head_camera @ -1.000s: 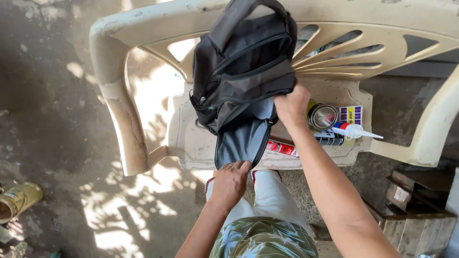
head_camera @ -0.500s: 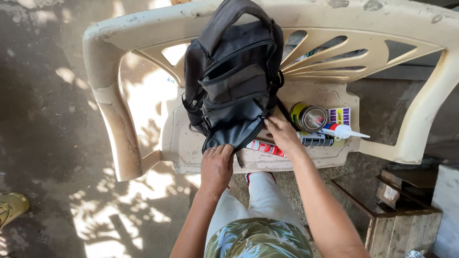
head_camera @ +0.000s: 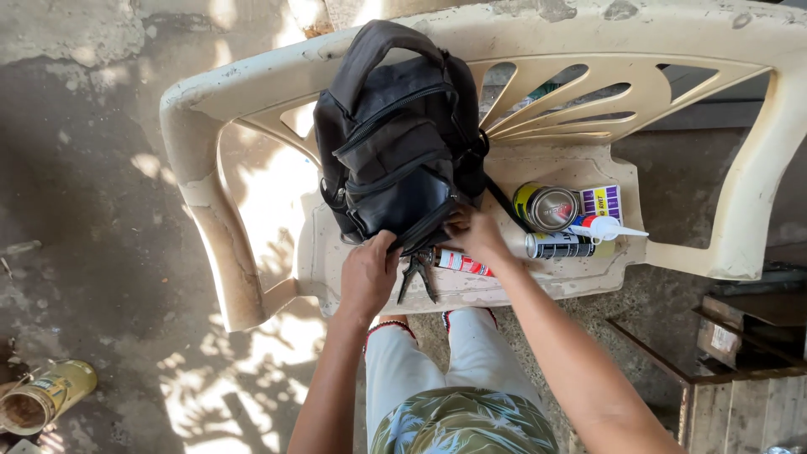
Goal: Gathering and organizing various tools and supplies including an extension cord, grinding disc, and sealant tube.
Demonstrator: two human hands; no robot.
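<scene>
A black backpack (head_camera: 395,151) stands upright on the seat of a worn cream plastic chair (head_camera: 252,277). My left hand (head_camera: 368,273) grips the lower front edge of the backpack near its bottom pocket. My right hand (head_camera: 475,235) holds the bag's lower right corner. Dark pliers (head_camera: 417,273) lie on the seat just below the bag, between my hands. A red and white tube (head_camera: 464,263) lies beside them under my right wrist.
A round metal can (head_camera: 545,206), a sealant cartridge (head_camera: 565,245) with a white nozzle (head_camera: 609,229), and a purple and yellow packet (head_camera: 602,202) sit on the seat's right side. A yellow can (head_camera: 42,399) lies on the concrete floor lower left. Wooden crates (head_camera: 740,370) stand lower right.
The backpack has been set down upright on the seat. My hands moved from its open lower flap to its bottom corners, and the pliers now show below it.
</scene>
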